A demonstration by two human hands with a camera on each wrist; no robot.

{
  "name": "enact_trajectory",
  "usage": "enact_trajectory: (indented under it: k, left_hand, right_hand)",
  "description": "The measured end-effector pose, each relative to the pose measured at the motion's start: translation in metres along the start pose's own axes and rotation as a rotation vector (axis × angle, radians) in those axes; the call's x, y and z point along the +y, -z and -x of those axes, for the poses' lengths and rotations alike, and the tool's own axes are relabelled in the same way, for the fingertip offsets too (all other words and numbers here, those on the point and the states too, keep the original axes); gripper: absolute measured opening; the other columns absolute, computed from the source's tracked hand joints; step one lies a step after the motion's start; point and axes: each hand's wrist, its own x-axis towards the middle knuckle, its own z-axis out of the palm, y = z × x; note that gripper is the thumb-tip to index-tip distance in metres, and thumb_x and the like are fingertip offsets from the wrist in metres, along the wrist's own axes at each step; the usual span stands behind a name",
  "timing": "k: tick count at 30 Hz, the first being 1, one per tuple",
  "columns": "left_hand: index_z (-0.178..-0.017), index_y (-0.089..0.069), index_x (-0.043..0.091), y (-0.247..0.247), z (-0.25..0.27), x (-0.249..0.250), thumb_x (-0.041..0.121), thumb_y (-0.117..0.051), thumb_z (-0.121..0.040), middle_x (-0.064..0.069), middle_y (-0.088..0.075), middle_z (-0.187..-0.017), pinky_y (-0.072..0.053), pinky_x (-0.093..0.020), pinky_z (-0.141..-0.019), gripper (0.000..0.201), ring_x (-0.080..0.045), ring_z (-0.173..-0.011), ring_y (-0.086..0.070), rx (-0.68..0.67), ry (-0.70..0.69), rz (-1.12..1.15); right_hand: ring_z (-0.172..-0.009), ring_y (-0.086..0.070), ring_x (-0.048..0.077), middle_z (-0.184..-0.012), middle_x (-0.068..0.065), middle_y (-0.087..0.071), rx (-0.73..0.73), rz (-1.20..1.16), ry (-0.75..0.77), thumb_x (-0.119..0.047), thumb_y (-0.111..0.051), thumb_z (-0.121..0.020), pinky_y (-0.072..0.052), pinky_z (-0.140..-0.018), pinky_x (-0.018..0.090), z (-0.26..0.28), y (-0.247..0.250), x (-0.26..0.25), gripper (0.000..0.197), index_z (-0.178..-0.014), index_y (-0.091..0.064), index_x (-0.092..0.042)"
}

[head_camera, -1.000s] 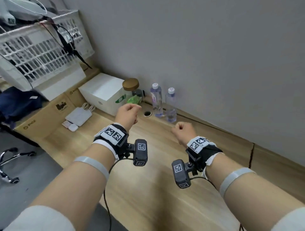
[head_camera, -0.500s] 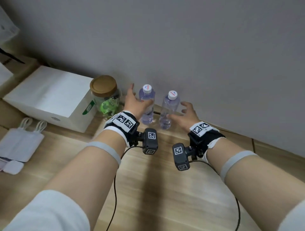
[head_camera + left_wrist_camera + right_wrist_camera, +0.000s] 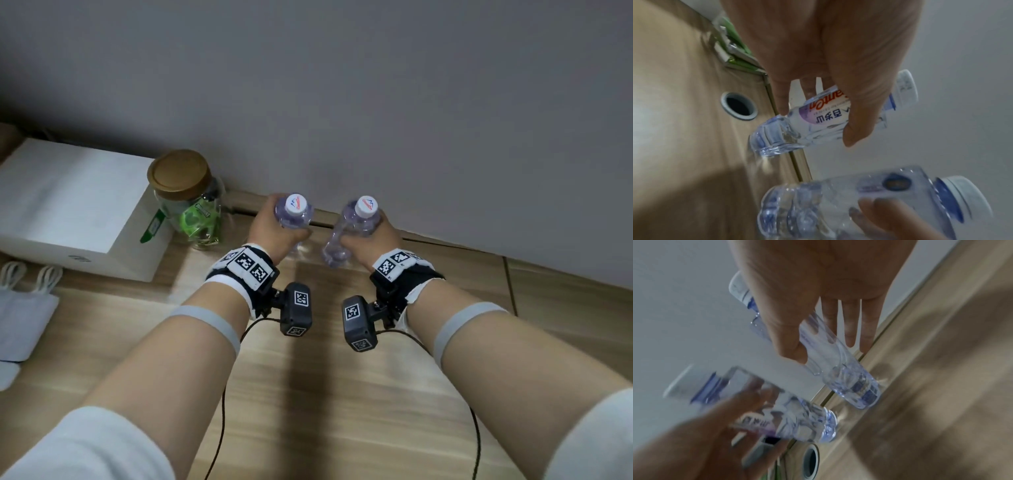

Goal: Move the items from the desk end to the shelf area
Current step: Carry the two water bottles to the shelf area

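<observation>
Two small clear water bottles with white caps stand close to the grey wall at the back of the wooden desk (image 3: 308, 394). My left hand (image 3: 274, 233) grips the left bottle (image 3: 295, 214) around its labelled body (image 3: 818, 116). My right hand (image 3: 370, 240) grips the right bottle (image 3: 359, 219), whose body (image 3: 838, 360) tilts with its base toward the left bottle. In both wrist views each bottle's base sits at or just above the desk surface; contact cannot be told.
A glass jar with a brown lid (image 3: 183, 198) and green contents stands left of the bottles, beside a white box (image 3: 75, 205). White pouches (image 3: 24, 308) lie at the far left. A round cable hole (image 3: 739, 106) sits in the desk near the left bottle.
Both hands reached forward from the desk middle, opened beside the bottles, and now have closed around one bottle each. The view has moved closer to the wall.
</observation>
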Motion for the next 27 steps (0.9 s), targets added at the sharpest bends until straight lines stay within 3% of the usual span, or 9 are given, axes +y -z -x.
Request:
enact_trajectory:
  k: [2,4,7,10,12,18,23,25,27]
  left_hand:
    - [-0.114,-0.058,0.023,-0.009,0.014,0.0,0.012,-0.087,-0.068,0.006,-0.069,-0.102,-0.053,-0.034,-0.093,0.056,-0.015,-0.097,-0.067,0.019,0.048,0.036]
    - [-0.11,-0.063,0.021,-0.022,0.032,0.002,0.015,-0.088,-0.065,0.0,-0.072,-0.104,-0.055,-0.044,-0.096,0.052,-0.022,-0.099,-0.069,0.034,0.095,0.099]
    - [-0.103,-0.063,0.024,-0.051,0.068,0.009,0.02,-0.089,-0.065,-0.003,-0.072,-0.102,-0.057,-0.049,-0.092,0.046,-0.025,-0.098,-0.07,0.009,0.198,0.19]
    - [-0.108,-0.063,0.016,-0.095,0.113,0.028,0.015,-0.086,-0.071,-0.011,-0.071,-0.102,-0.058,-0.053,-0.087,0.043,-0.026,-0.089,-0.068,-0.028,0.24,0.25]
    - [-0.11,-0.062,0.016,-0.137,0.151,0.05,0.015,-0.084,-0.072,-0.009,-0.07,-0.099,-0.058,-0.055,-0.086,0.043,-0.025,-0.083,-0.066,-0.074,0.19,0.248]
    - [-0.108,-0.065,0.019,-0.283,0.266,0.122,0.023,-0.085,-0.069,-0.004,-0.069,-0.087,-0.06,-0.055,-0.081,0.045,-0.019,-0.068,-0.061,-0.196,0.035,0.272]
    - [-0.113,-0.066,0.018,-0.428,0.381,0.184,0.024,-0.087,-0.069,-0.003,-0.074,-0.101,-0.062,-0.048,-0.075,0.049,-0.018,-0.08,-0.069,-0.419,-0.054,0.326]
    - [-0.113,-0.065,0.019,-0.479,0.425,0.208,0.023,-0.087,-0.072,0.0,-0.075,-0.102,-0.062,-0.037,-0.067,0.047,-0.014,-0.081,-0.071,-0.527,-0.095,0.328]
    - [-0.114,-0.064,0.015,-0.527,0.464,0.23,0.02,-0.086,-0.074,-0.001,-0.075,-0.099,-0.06,-0.035,-0.064,0.046,-0.015,-0.084,-0.073,-0.626,-0.153,0.322]
  right_hand:
    - [-0.086,-0.066,0.015,-0.094,-0.007,-0.067,0.006,-0.053,-0.012,-0.02,-0.078,-0.071,-0.047,-0.061,0.016,0.013,0.014,0.015,0.048,-0.115,-0.057,-0.019]
    - [-0.089,-0.067,0.017,-0.095,-0.006,-0.07,0.019,-0.045,-0.039,-0.031,-0.079,-0.069,-0.051,-0.073,0.024,0.031,0.034,0.03,0.047,-0.112,-0.061,-0.022]
    - [-0.079,-0.067,0.02,-0.085,0.0,-0.072,0.04,-0.072,-0.122,-0.039,-0.076,-0.062,-0.053,-0.07,0.028,0.064,0.073,0.056,0.04,-0.095,-0.068,-0.018]
    - [-0.08,-0.071,0.021,-0.085,0.002,-0.074,0.094,-0.171,-0.15,-0.047,-0.07,-0.038,-0.061,-0.075,0.037,0.097,0.127,0.09,0.059,-0.089,-0.071,-0.016]
    - [-0.082,-0.072,0.023,-0.086,0.004,-0.074,0.147,-0.219,-0.128,-0.049,-0.066,-0.033,-0.062,-0.077,0.043,0.123,0.175,0.123,0.066,-0.09,-0.071,-0.015]
    - [-0.091,-0.07,0.022,-0.098,-0.002,-0.072,0.35,-0.36,-0.075,-0.039,-0.068,-0.042,-0.059,-0.082,0.051,0.215,0.332,0.233,0.064,-0.105,-0.06,-0.033]
    - [-0.099,-0.065,0.02,-0.11,0.005,-0.067,0.566,-0.417,-0.088,-0.019,-0.078,-0.062,-0.056,-0.088,0.038,0.317,0.468,0.327,0.062,-0.12,-0.055,-0.016]
    - [-0.095,-0.064,0.019,-0.103,0.002,-0.067,0.625,-0.414,-0.098,-0.011,-0.077,-0.07,-0.055,-0.086,0.034,0.356,0.518,0.359,0.048,-0.114,-0.057,-0.018]
    - [-0.089,-0.065,0.018,-0.091,-0.004,-0.065,0.675,-0.397,-0.115,-0.012,-0.075,-0.07,-0.058,-0.085,0.04,0.391,0.561,0.389,0.037,-0.099,-0.056,-0.024]
